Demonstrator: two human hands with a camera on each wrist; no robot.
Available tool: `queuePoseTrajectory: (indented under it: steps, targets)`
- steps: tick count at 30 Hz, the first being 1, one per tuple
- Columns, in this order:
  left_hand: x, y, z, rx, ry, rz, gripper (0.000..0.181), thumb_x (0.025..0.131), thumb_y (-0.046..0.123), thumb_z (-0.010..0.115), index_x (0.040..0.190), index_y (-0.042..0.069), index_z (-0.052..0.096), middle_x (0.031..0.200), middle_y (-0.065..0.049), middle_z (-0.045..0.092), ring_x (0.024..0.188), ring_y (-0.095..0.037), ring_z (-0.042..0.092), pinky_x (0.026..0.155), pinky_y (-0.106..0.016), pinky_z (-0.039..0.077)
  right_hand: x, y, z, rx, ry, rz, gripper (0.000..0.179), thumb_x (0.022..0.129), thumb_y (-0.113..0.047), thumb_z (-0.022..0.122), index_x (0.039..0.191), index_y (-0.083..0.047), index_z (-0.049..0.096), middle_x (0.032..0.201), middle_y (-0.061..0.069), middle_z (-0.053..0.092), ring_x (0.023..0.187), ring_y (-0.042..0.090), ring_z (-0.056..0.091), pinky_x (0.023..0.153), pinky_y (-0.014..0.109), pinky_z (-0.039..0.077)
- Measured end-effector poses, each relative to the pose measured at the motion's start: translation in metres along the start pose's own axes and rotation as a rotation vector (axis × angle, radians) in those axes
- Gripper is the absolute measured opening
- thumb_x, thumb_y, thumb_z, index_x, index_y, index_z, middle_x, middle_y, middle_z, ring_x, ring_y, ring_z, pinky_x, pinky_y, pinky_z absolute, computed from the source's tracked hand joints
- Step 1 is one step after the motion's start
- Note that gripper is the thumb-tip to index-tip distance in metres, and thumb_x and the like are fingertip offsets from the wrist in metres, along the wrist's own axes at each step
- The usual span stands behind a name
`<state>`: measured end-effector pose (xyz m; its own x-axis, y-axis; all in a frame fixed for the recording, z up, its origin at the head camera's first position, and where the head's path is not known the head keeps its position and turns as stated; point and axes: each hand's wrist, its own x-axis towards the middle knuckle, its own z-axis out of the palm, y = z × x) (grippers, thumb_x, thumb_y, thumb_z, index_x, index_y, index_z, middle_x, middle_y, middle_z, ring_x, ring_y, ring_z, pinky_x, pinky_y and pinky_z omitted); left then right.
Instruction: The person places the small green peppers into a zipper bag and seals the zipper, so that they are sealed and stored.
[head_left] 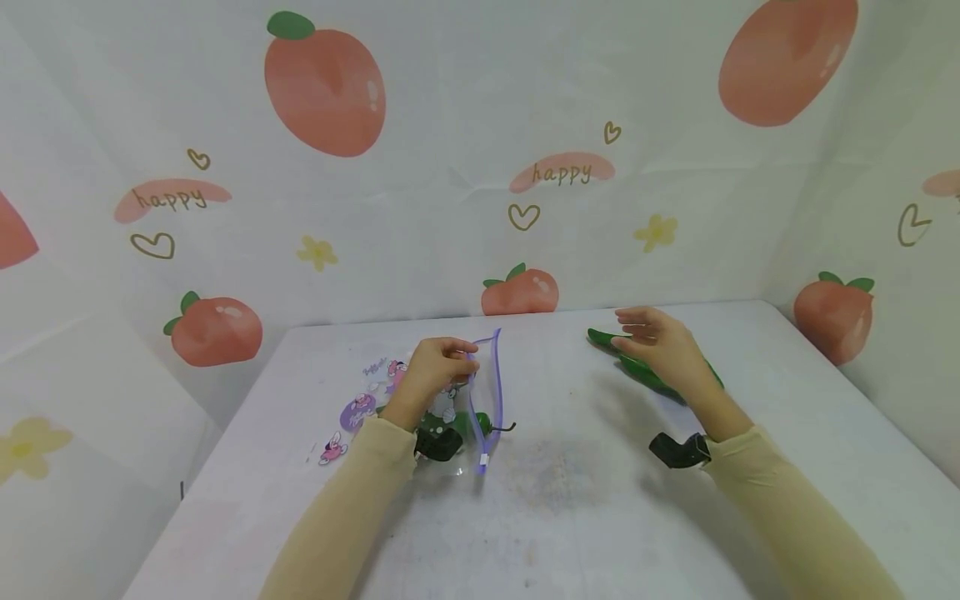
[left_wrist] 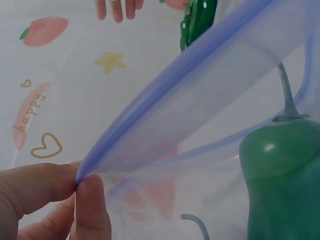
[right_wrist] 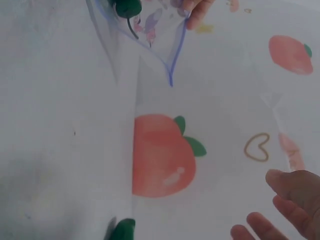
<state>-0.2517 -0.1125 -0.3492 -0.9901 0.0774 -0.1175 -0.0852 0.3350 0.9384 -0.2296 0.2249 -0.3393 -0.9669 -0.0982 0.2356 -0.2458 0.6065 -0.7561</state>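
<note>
My left hand [head_left: 435, 367] pinches the purple zip edge [left_wrist: 125, 112] of a clear printed plastic bag [head_left: 360, 412], whose mouth gapes to the right. A green pepper [left_wrist: 280, 170] lies in the bag, with its stem at the mouth. In the left wrist view a second curved stem [left_wrist: 197, 222] shows lower down. My right hand [head_left: 660, 346] hovers with loosely spread fingers [right_wrist: 262, 225] near long green vegetables [head_left: 648, 379] on the right of the table, holding nothing. The hand and forearm hide part of these vegetables.
A white table [head_left: 555, 533] with faint stains carries everything. Behind it hangs a white cloth [head_left: 442, 217] printed with peaches, hearts and flowers, which also covers the sides. Dark cameras [head_left: 438, 444] are strapped on both wrists.
</note>
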Motion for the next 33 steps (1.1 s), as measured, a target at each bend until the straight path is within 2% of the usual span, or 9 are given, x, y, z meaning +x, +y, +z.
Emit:
queuePoseTrajectory:
  steps: [6,11,20,22,24,27,29,31,33]
  targets:
    - [0.0,0.0,0.0,-0.029,-0.012,0.023,0.023,0.084,0.002,0.071,0.107,0.0,0.07,0.085,-0.006,0.062,0.078,-0.019,0.066,0.077,-0.031,0.059,0.0,0.011,-0.009,0.01,0.064,-0.027,0.047,0.091,-0.022,0.068,0.131,-0.002,0.054,0.13,0.022,0.058,0.12,0.037,0.056,0.101,0.046,0.044]
    - [-0.001,0.0,-0.001,-0.032,-0.01,0.03,0.023,0.084,0.002,0.072,0.107,0.0,0.07,0.084,-0.006,0.061,0.076,-0.018,0.065,0.076,-0.031,0.059,-0.002,0.018,-0.018,-0.011,0.091,-0.015,0.048,0.092,-0.027,0.067,0.132,-0.003,0.054,0.131,0.02,0.058,0.121,0.035,0.056,0.102,0.044,0.044]
    - [0.0,-0.001,-0.001,-0.028,-0.016,0.038,0.024,0.084,0.003,0.072,0.108,-0.001,0.07,0.087,-0.007,0.063,0.08,-0.022,0.067,0.076,-0.029,0.058,-0.003,0.03,-0.031,-0.024,0.098,0.045,0.054,0.093,-0.033,0.064,0.136,-0.003,0.05,0.136,0.024,0.053,0.124,0.043,0.052,0.099,0.053,0.044]
    - [0.001,-0.002,-0.001,-0.036,-0.015,0.033,0.025,0.084,0.004,0.072,0.108,-0.001,0.07,0.087,-0.007,0.062,0.082,-0.024,0.067,0.077,-0.03,0.059,-0.004,0.033,-0.033,-0.028,0.095,0.052,0.055,0.093,-0.033,0.065,0.136,-0.003,0.049,0.136,0.024,0.052,0.124,0.043,0.051,0.098,0.049,0.047]
    - [0.002,-0.002,-0.001,-0.043,-0.014,0.03,0.025,0.084,0.004,0.073,0.108,-0.001,0.07,0.086,-0.007,0.062,0.084,-0.026,0.067,0.079,-0.032,0.059,-0.004,0.036,-0.034,-0.032,0.089,0.058,0.054,0.093,-0.032,0.065,0.136,-0.004,0.049,0.137,0.023,0.052,0.125,0.043,0.051,0.094,0.035,0.051]
    - [0.002,-0.002,-0.001,-0.044,-0.014,0.025,0.025,0.084,0.004,0.073,0.109,-0.001,0.07,0.085,-0.006,0.061,0.084,-0.026,0.067,0.08,-0.033,0.059,-0.005,0.039,-0.036,-0.041,0.079,0.054,0.053,0.093,-0.029,0.065,0.136,-0.002,0.05,0.137,0.024,0.052,0.124,0.044,0.051,0.091,0.029,0.052]
    - [0.001,-0.001,-0.001,-0.039,-0.015,0.022,0.025,0.084,0.003,0.072,0.109,0.0,0.07,0.085,-0.006,0.061,0.082,-0.024,0.068,0.079,-0.033,0.059,-0.006,0.041,-0.035,-0.045,0.072,0.057,0.053,0.094,-0.028,0.065,0.136,0.0,0.049,0.137,0.025,0.051,0.124,0.044,0.05,0.094,0.035,0.051]
    - [0.0,0.0,-0.001,-0.035,-0.012,0.019,0.024,0.085,0.003,0.072,0.109,0.0,0.07,0.084,-0.005,0.06,0.08,-0.023,0.068,0.078,-0.032,0.059,-0.006,0.043,-0.035,-0.05,0.065,0.061,0.053,0.094,-0.027,0.065,0.136,0.0,0.049,0.138,0.025,0.05,0.125,0.045,0.049,0.097,0.051,0.046]
    - [-0.001,0.0,-0.001,-0.032,-0.01,0.019,0.024,0.085,0.003,0.072,0.108,0.0,0.07,0.084,-0.005,0.06,0.08,-0.022,0.068,0.077,-0.031,0.059,-0.007,0.046,-0.035,-0.053,0.054,0.066,0.054,0.094,-0.028,0.064,0.136,0.001,0.048,0.139,0.026,0.049,0.126,0.046,0.048,0.099,0.058,0.042]
